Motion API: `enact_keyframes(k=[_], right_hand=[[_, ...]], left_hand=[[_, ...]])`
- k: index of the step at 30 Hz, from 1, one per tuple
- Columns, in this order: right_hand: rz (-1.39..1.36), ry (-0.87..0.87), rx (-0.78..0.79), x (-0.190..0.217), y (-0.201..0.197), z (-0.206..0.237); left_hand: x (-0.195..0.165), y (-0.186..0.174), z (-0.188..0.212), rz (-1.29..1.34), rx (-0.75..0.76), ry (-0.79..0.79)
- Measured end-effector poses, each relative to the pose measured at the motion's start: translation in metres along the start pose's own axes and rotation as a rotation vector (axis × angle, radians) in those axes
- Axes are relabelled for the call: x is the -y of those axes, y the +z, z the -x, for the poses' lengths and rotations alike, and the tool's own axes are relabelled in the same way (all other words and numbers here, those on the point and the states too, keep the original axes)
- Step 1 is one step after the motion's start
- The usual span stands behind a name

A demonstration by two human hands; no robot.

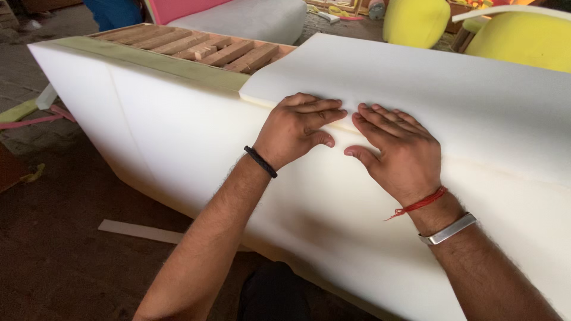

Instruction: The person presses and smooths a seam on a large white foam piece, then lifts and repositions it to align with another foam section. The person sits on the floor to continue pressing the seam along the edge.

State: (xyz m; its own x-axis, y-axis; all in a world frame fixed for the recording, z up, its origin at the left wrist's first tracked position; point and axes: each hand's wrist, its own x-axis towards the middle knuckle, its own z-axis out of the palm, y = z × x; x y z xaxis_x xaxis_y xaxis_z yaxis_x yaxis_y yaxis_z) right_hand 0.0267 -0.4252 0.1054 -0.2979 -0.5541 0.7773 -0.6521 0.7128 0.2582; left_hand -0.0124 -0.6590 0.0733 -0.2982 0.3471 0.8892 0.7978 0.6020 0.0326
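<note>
My left hand and my right hand lie flat, side by side, on the front edge of a thick white foam sheet. The sheet covers the top of a long furniture frame whose front face is clad in white foam. Fingers of both hands are spread and press where the top sheet meets the front panel. Neither hand holds anything. A black band is on my left wrist; a red thread and a metal bracelet are on my right wrist.
Bare wooden slats of the frame show at the back left. Yellow foam shapes stand behind. A pink and grey cushion piece lies beyond. A white foam strip lies on the brown floor.
</note>
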Motion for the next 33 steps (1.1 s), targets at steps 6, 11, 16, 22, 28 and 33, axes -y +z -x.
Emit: enact_keyframes(k=[6, 11, 16, 22, 28, 33], right_hand=[[0.012, 0.058, -0.004, 0.006, -0.003, 0.003], [0.040, 0.113, 0.023, 0.013, -0.006, 0.005], [0.026, 0.159, 0.034, 0.017, -0.007, 0.007], [0.000, 0.156, 0.063, 0.020, -0.012, 0.011], [-0.022, 0.179, 0.069, 0.018, -0.010, 0.014], [-0.005, 0.136, 0.064, 0.016, -0.005, 0.012]], left_hand=[[-0.006, 0.012, 0.006, -0.004, -0.098, -0.015], [-0.013, 0.024, 0.010, 0.016, -0.200, -0.031], [-0.024, 0.032, 0.010, -0.004, -0.227, -0.066], [-0.028, 0.012, 0.012, 0.102, -0.181, -0.050], [-0.026, 0.004, 0.019, 0.144, -0.046, -0.055], [-0.032, 0.019, 0.021, 0.209, -0.006, -0.041]])
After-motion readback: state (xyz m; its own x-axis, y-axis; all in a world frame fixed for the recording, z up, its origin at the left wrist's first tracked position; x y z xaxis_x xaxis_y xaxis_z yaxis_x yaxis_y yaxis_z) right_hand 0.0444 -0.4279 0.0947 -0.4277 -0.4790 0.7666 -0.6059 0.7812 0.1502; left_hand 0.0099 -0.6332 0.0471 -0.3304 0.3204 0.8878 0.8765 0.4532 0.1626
